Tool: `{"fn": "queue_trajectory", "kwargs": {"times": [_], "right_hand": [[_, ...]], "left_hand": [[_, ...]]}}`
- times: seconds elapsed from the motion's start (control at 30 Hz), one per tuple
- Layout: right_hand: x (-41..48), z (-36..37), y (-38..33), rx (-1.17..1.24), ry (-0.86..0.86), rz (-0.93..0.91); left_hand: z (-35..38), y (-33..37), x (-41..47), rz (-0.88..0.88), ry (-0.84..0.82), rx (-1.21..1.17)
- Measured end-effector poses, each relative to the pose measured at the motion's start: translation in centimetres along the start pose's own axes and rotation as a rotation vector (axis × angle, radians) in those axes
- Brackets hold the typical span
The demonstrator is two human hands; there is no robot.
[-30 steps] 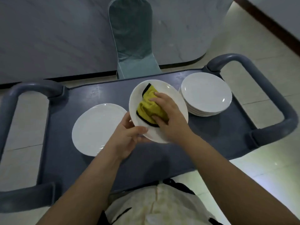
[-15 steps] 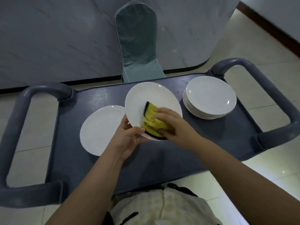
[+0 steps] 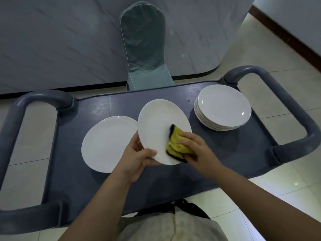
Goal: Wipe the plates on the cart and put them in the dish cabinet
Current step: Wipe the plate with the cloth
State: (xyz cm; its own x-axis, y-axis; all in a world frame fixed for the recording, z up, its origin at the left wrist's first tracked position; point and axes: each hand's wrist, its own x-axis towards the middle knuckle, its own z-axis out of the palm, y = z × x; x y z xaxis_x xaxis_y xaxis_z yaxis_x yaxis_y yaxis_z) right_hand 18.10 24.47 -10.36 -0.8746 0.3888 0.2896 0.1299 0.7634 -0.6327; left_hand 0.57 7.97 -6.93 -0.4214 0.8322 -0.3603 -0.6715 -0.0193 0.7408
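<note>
A white plate is held tilted above the grey cart. My left hand grips its lower left rim, thumb on the face. My right hand presses a yellow cloth with a black edge against the plate's lower right part. Flat on the cart's left side lies another white plate, seemingly with one more beneath it. At the cart's right end stands a stack of several white plates.
The cart has thick looped handles at the left and right ends. Behind it stands a chair in a teal cover against a grey marble-patterned table. Pale floor tiles surround the cart.
My right hand slid the cloth from the plate's middle down to its lower right edge. The plate turned a little in my left hand.
</note>
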Motion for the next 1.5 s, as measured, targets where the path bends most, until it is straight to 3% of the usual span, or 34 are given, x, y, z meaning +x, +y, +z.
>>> {"fn": "queue_trajectory", "kwargs": {"times": [0.1, 0.17, 0.23, 0.37, 0.43, 0.5, 0.6, 0.7, 0.8, 0.93, 1.03, 1.13, 1.23, 1.37, 1.5], "right_hand": [[2.1, -0.1, 1.5, -0.065, 0.245, 0.249], [6.0, 0.3, -0.3, -0.031, 0.349, 0.311], [7.5, 0.7, -2.9, 0.015, 0.256, 0.214], [0.6, -0.4, -2.5, -0.027, -0.124, -0.063], [-0.5, -2.4, 0.1, -0.039, -0.13, -0.009], [2.1, -3.1, 1.9, -0.087, -0.023, 0.109], [7.6, -1.3, -0.3, -0.089, 0.1, 0.153], [6.5, 1.0, -4.3, -0.001, -0.085, -0.011], [1.0, 0.1, -3.1, 0.015, -0.204, -0.087], [1.7, -2.7, 1.0, -0.08, -0.033, 0.074], [6.8, -1.6, -1.5, -0.076, 0.17, 0.111], [6.5, 0.8, -5.7, 0.013, 0.043, -0.006], [0.9, 0.5, -4.7, -0.001, -0.097, -0.141], [0.0, -2.7, -0.4, -0.102, 0.04, 0.031], [5.9, -2.3, -3.2, -0.084, 0.226, 0.111]], "left_hand": [[0.6, -0.7, -0.2, -0.036, -0.067, 0.04], [1.1, -0.9, -0.1, -0.054, -0.095, 0.038], [1.0, -0.6, -0.1, -0.046, -0.1, -0.011], [-0.5, 0.2, -0.1, -0.032, -0.052, -0.067], [-0.5, -0.1, -0.2, -0.053, -0.033, -0.05], [0.2, -0.7, -0.4, -0.085, -0.054, -0.031], [0.8, -1.1, -0.6, -0.096, -0.094, -0.02], [0.1, -0.3, -0.5, -0.047, -0.095, -0.018], [-1.1, 0.1, -0.8, -0.024, -0.051, -0.043], [-0.7, -0.2, -1.5, -0.044, -0.075, 0.004], [0.3, -0.1, -1.6, -0.043, -0.12, 0.058], [0.3, 1.0, -1.6, 0.009, -0.133, 0.049], [-0.5, 1.6, -1.8, 0.03, -0.084, -0.001], [-0.3, 1.7, -2.0, 0.03, -0.109, 0.107], [1.2, 1.7, -1.4, 0.009, -0.172, 0.198]]}}
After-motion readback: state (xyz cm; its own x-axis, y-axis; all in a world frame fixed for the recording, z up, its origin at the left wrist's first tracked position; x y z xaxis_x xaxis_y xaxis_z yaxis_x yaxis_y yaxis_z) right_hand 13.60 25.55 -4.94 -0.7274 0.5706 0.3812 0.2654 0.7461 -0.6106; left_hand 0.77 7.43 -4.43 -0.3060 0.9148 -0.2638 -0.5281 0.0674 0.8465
